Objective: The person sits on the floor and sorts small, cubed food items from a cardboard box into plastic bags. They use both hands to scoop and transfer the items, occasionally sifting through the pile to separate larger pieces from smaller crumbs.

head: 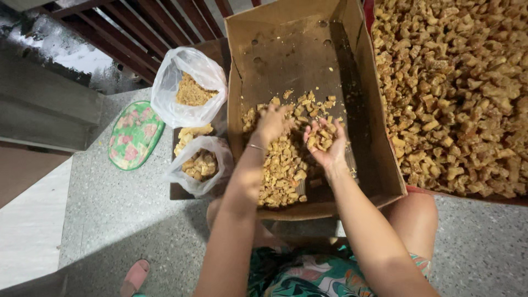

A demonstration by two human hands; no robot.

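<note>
— Where are we at, with both hands in the cardboard box (379, 165) at centre frame?

— We judge it a sorting step. Our right hand (325, 144) lies palm up, cupped half open, with a small heap of the golden-brown chunks (283, 165) resting in it. Our left hand (270, 122) is palm down over the pile, fingers curled loosely; whether it pinches a piece we cannot tell.

— And the rest of the chunks?

— They lie loose on the box floor, spread from the middle toward the near edge. A far bigger mass fills the red-rimmed container (367, 11) at the right of the frame.

— What does the next move call for, in our view?

— Picking gently, we think; the pieces look crumbly, and the cupped palm must stay level or they spill.

— Any packages?

— Two clear plastic bags left of the box: the upper bag (187, 104) holds finer crumbs, the lower bag (190, 179) coarser pieces. Neither shows a label. An oval green mat with pink flowers (135, 135) lies further left on the speckled floor (121, 220).
</note>
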